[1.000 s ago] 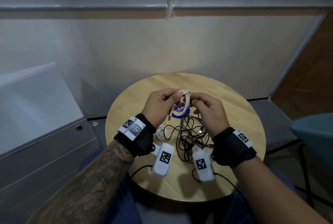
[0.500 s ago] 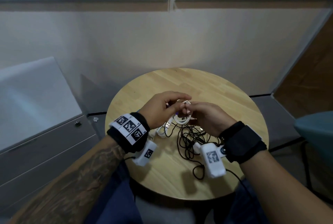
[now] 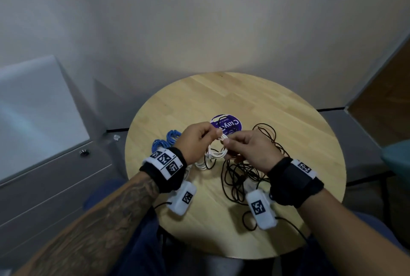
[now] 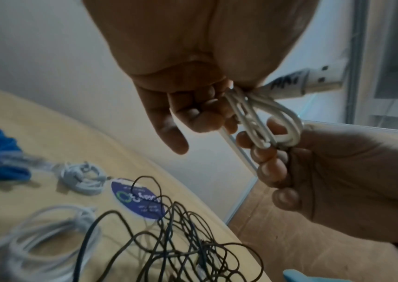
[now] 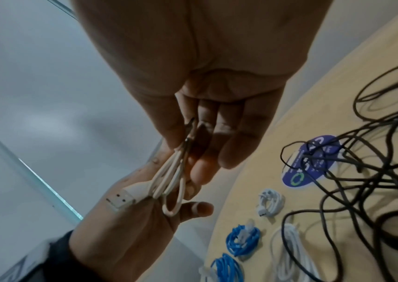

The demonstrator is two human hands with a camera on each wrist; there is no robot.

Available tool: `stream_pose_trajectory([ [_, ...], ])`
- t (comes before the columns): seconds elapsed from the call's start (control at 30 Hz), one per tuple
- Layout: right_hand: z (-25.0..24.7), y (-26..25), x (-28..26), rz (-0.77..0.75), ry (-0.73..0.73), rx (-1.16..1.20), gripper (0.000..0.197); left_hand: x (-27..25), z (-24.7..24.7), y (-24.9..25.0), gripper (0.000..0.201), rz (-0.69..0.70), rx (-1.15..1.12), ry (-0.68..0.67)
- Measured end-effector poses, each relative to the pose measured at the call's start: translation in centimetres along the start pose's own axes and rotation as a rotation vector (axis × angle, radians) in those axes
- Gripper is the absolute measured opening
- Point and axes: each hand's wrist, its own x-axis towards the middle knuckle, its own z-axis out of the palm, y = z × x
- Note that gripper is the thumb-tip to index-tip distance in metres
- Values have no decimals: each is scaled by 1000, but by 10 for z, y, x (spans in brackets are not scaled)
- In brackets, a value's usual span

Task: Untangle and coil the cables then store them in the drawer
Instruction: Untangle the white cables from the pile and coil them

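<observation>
Over the round wooden table (image 3: 299, 142), both hands work a white USB cable (image 3: 218, 152) folded into small loops. My left hand (image 3: 211, 136) pinches the loops (image 4: 265, 114) by the thumb, and the USB plug (image 4: 313, 80) sticks out beside it. My right hand (image 3: 228, 141) pinches the other end of the same bundle (image 5: 168, 179) between thumb and fingers. A tangled black cable (image 3: 244, 173) lies loose on the table under and right of my hands. The grey drawer cabinet (image 3: 44, 176) at the left is closed.
Two blue coils (image 5: 241, 240) lie on the left of the table, with a small white coil (image 5: 270, 202) and a larger white coil (image 5: 291, 253) close by. A purple round sticker (image 3: 226, 123) marks the table's middle. At the far right is a teal chair (image 3: 397, 160).
The view has tipped down and the blue coils have come into sight. Both hands have kept hold of the white cable and lowered it, and its loop is now smaller.
</observation>
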Motion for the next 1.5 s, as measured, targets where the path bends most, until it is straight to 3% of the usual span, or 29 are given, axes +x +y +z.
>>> stream_pose_trajectory([
  [0.13, 4, 18, 11, 44, 21, -18, 22, 5, 5, -17, 7, -19, -98, -32],
  [0.37, 6, 38, 25, 53, 67, -19, 17, 16, 7, -38, 20, -16, 144, -93],
  [0.47, 5, 41, 29, 19, 123, -83, 13, 20, 10, -42, 11, -28, 191, -80],
  [0.63, 2, 33, 33, 72, 32, 87, 11, 21, 10, -45, 7, -161, -73, -51],
  [0.8, 6, 36, 32, 150, 6, 345, 16, 22, 7, -44, 17, -371, -405, -44],
  [0.93, 4, 33, 37, 153, -36, 398, 21, 26, -2, -44, 13, -361, -418, -62],
  [1.03, 0, 36, 40, 140, -1, 175, 24, 40, -18, -49, 12, -344, -302, 19],
  [1.1, -5, 49, 43, 121, 24, -124, 27, 58, -38, -56, 13, -353, -214, 148],
  [1.2, -8, 72, 48, 90, -59, -622, 25, 91, -69, -68, 14, -367, -69, 271],
  [1.3, -2, 81, 50, 40, -129, -688, 21, 122, -88, -96, 18, -451, 71, 276],
  [1.5, -7, 90, 52, 25, -109, -622, 20, 137, -96, -159, 15, -632, 359, 159],
])
